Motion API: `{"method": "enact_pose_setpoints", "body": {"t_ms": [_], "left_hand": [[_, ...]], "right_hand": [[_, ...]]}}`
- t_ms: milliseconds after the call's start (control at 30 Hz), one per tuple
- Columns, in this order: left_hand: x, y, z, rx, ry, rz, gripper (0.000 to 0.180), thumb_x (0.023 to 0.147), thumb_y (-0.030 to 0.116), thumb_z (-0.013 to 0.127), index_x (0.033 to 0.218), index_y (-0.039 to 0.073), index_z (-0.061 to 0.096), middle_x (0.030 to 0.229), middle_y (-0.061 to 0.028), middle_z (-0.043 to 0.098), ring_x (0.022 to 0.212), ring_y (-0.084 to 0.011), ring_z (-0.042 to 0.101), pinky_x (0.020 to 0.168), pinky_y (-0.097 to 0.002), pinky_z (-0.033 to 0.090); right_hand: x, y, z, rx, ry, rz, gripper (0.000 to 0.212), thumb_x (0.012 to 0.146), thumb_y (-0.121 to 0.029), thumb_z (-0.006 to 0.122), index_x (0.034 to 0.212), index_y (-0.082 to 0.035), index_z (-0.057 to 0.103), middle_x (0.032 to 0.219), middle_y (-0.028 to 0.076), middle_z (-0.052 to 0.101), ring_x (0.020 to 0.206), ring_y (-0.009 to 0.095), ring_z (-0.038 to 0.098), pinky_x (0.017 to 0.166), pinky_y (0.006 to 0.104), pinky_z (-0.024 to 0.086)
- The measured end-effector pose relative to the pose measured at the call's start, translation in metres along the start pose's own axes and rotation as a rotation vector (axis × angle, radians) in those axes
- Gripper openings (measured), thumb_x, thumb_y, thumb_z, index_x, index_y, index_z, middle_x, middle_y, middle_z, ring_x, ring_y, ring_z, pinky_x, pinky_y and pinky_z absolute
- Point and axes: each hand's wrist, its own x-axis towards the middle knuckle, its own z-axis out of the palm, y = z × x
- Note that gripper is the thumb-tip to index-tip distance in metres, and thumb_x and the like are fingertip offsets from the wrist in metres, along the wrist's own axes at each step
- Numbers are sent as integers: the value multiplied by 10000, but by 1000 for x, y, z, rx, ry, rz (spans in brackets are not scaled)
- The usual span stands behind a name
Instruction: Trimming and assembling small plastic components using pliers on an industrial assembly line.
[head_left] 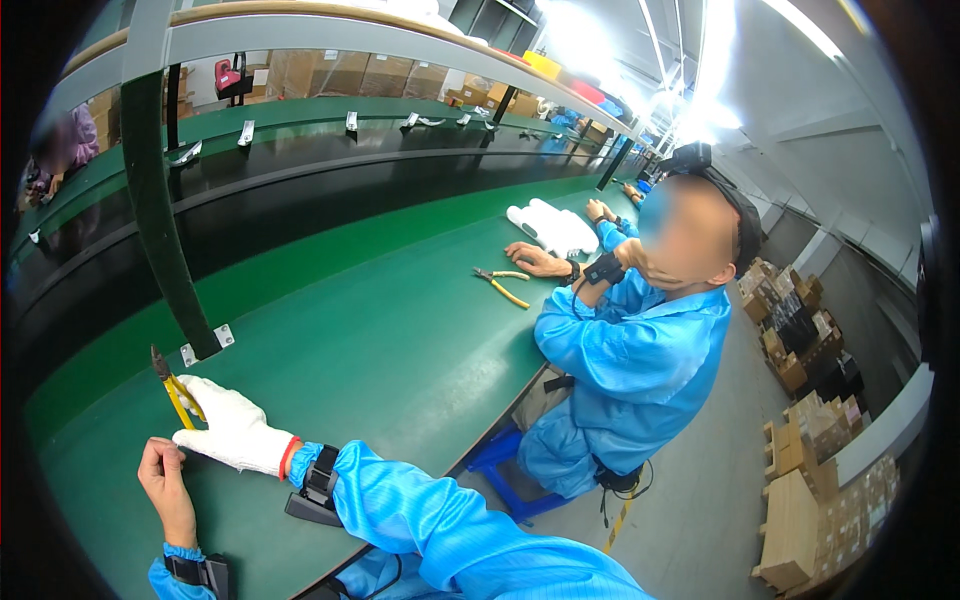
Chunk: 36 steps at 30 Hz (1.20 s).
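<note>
My right hand [238, 428], in a white knitted glove with a red cuff, is closed round the yellow handles of a pair of cutting pliers [172, 388]. Their dark jaws point up and away from me, above the green worktable [330, 370]. My left hand [168, 490] is bare, its fingers curled and pressed together near the glove's fingertips; whatever they may hold is too small to see. Both wrists wear dark straps with black boxes over blue sleeves.
A co-worker [640, 340] in blue sits to the right, one hand on the table beside other yellow-handled pliers [505, 285] and white objects [555, 228]. A green post [160, 220] rises from the table near my hands. Behind runs a black conveyor belt [300, 165] carrying several small parts.
</note>
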Motion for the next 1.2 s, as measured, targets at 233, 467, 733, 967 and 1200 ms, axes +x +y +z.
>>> {"method": "enact_pose_setpoints", "body": {"t_ms": [233,467,733,967,1200], "left_hand": [[1,2,5,3,44,73,113,939,-12,610,879,14,518,942,-21,507,828,-104,470,753,-225,407],[2,1,3,37,87,97,70,943,-16,604,899,10,556,982,-25,527,871,-99,489,784,-222,418],[0,2,4,12,111,96,89,976,37,591,911,26,532,982,-13,508,858,-88,466,784,-215,392],[-1,-3,3,31,102,56,176,1017,146,560,882,65,481,885,28,427,766,-69,365,672,-226,314],[0,-7,-4,15,20,1,221,1020,140,544,841,45,456,856,2,422,746,-87,362,662,-236,322]], "right_hand": [[0,2,1,-9,6,-34,795,840,-355,717,1473,-5,386,1360,202,549,1218,355,578,1029,403,471],[-1,-1,0,-24,-4,-31,787,841,-368,711,1473,-23,392,1353,195,553,1208,360,578,1024,411,471],[0,1,1,-5,3,-55,789,840,-361,716,1471,-20,389,1343,193,554,1200,356,582,1017,408,475],[-1,1,2,-32,-8,-59,787,842,-352,719,1468,-9,387,1343,195,547,1204,352,575,1029,408,465],[-2,-2,0,-33,-10,-57,782,839,-354,719,1466,-21,393,1333,188,546,1189,354,575,1024,412,463]]}}
